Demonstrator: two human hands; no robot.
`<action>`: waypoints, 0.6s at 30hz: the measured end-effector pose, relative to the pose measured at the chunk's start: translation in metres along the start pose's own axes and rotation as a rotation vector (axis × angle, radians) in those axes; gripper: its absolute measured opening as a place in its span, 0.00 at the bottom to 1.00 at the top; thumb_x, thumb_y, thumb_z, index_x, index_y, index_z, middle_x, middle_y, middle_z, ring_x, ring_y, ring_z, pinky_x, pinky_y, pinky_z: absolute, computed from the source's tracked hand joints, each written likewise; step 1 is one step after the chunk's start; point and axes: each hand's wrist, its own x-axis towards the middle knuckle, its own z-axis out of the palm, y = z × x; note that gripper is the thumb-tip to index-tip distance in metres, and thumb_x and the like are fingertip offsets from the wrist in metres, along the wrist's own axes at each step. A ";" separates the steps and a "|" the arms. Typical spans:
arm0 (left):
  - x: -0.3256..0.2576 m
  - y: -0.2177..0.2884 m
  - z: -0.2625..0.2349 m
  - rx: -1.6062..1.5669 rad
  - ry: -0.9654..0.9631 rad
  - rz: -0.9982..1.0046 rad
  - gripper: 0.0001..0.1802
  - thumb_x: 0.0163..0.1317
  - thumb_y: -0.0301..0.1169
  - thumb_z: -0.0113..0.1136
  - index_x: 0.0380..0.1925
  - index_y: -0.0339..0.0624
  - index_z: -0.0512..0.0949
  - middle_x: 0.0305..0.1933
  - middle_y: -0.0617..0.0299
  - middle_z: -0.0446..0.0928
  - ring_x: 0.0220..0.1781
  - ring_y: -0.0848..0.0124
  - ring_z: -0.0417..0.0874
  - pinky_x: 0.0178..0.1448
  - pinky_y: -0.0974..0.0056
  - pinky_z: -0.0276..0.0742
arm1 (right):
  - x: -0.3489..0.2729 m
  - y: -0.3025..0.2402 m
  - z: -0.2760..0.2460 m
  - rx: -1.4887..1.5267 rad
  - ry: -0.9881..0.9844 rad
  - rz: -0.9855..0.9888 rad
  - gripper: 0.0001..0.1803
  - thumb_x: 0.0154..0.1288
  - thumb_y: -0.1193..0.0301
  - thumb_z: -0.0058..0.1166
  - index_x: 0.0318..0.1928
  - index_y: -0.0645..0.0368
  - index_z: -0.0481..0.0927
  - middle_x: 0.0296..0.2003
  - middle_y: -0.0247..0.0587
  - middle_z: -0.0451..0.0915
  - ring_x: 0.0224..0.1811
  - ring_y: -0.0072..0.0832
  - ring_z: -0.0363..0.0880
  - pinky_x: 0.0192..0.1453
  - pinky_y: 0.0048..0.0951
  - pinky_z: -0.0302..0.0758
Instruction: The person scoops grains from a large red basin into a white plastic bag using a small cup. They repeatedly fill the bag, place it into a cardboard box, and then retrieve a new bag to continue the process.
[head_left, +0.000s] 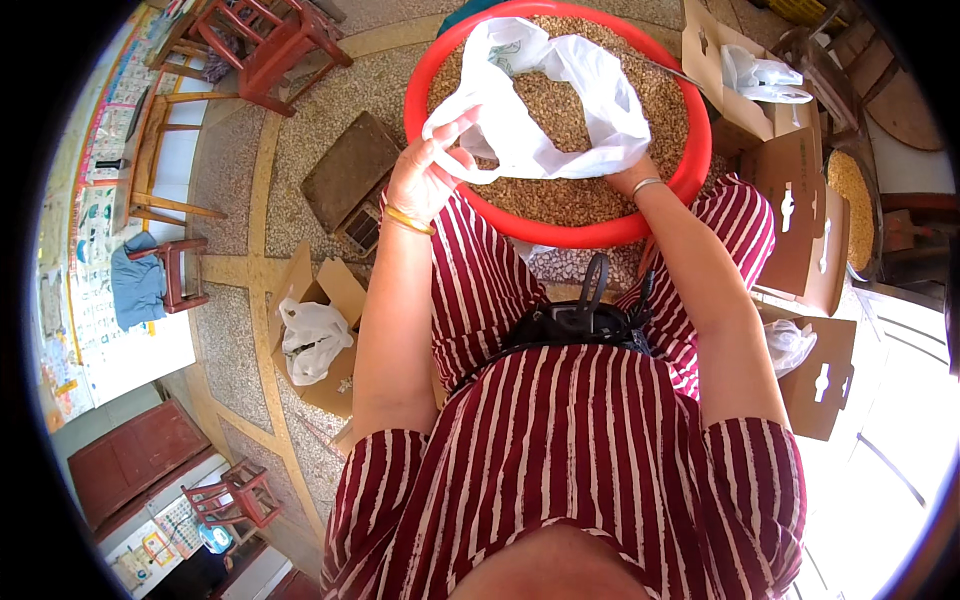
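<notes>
Red basin (690,170) of grain on speckled terrazzo floor (240,330)

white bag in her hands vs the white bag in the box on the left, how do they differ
The held white bag is stretched open over the red basin of grain, gripped by the left hand and the mostly hidden right hand. The boxed white bag sits crumpled and untouched in a cardboard box on the floor. Both are thin white plastic.

View: single head-worn fisheye, looking steeply down over striped chest and lap.
Facing: toward round red plastic basin of grain (690,175), upper centre.
Nearness: close above basin; forearms entering from below it.
Rim: straight floor lines around basin bending outward.
</notes>
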 end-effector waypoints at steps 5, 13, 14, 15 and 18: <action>0.000 -0.002 -0.002 -0.025 -0.027 -0.001 0.19 0.62 0.39 0.49 0.51 0.47 0.73 0.65 0.40 0.53 0.44 0.65 0.78 0.50 0.61 0.75 | -0.001 0.010 0.008 -0.141 0.325 -0.094 0.13 0.55 0.65 0.50 0.39 0.56 0.78 0.42 0.45 0.77 0.48 0.41 0.73 0.54 0.39 0.67; 0.002 -0.003 -0.002 -0.050 0.098 0.063 0.18 0.59 0.39 0.52 0.48 0.45 0.75 0.61 0.45 0.62 0.42 0.64 0.80 0.47 0.61 0.76 | -0.013 -0.017 0.009 -0.278 0.031 -0.007 0.09 0.53 0.69 0.49 0.33 0.51 0.81 0.32 0.43 0.80 0.36 0.39 0.78 0.42 0.39 0.73; 0.001 -0.004 -0.001 -0.044 0.109 0.067 0.18 0.59 0.39 0.52 0.48 0.45 0.75 0.61 0.45 0.62 0.42 0.64 0.80 0.46 0.61 0.76 | -0.013 -0.012 0.014 -0.170 -0.055 0.011 0.09 0.52 0.69 0.50 0.34 0.52 0.81 0.33 0.43 0.80 0.37 0.39 0.78 0.43 0.37 0.73; 0.001 -0.003 0.000 -0.035 0.121 0.072 0.18 0.59 0.40 0.53 0.48 0.45 0.75 0.62 0.45 0.62 0.42 0.64 0.80 0.46 0.61 0.76 | -0.011 -0.010 0.016 -0.060 -0.140 0.028 0.10 0.51 0.69 0.51 0.36 0.53 0.81 0.33 0.43 0.80 0.38 0.38 0.78 0.44 0.36 0.73; 0.001 -0.003 -0.002 -0.028 0.114 0.083 0.18 0.60 0.40 0.52 0.48 0.46 0.75 0.62 0.45 0.62 0.43 0.64 0.80 0.46 0.61 0.76 | -0.008 -0.006 0.024 0.024 -0.214 0.077 0.12 0.51 0.68 0.54 0.37 0.55 0.82 0.34 0.44 0.81 0.38 0.37 0.79 0.45 0.32 0.73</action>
